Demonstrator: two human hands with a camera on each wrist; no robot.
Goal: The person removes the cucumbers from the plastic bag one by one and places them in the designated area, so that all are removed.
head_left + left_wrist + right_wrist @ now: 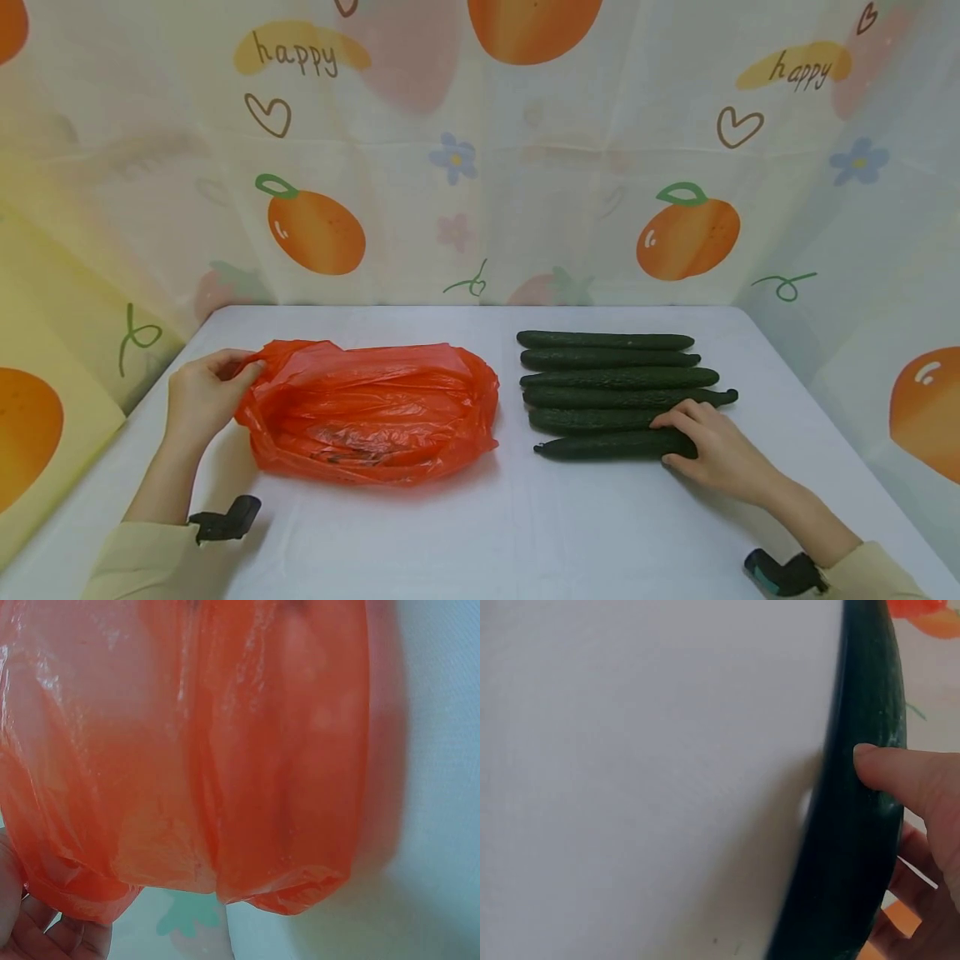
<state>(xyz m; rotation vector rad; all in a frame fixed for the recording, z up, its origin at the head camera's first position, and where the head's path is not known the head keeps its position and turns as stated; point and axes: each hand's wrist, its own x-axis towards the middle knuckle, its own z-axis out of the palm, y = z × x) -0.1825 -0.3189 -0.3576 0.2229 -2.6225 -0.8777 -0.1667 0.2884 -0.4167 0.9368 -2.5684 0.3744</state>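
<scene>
On the left side of the white table lies a red plastic bag (375, 400), with dark shapes faintly showing through its film. My left hand (212, 392) pinches the bag's upper left edge between thumb and fingers; the left wrist view shows the fingers (56, 934) at the rim of the film. To the right, the nearest cucumber (607, 446) of a row is gripped near its right end by my right hand (712, 446). In the right wrist view the thumb (892, 769) presses on this dark green cucumber (847, 817), with the other fingers partly hidden behind it.
Several more cucumbers (618, 377) lie side by side behind the gripped one, all pointing left to right. The white tabletop (480, 542) stretches in front of bag and row. A patterned cloth (540, 208) hangs behind and beside the table.
</scene>
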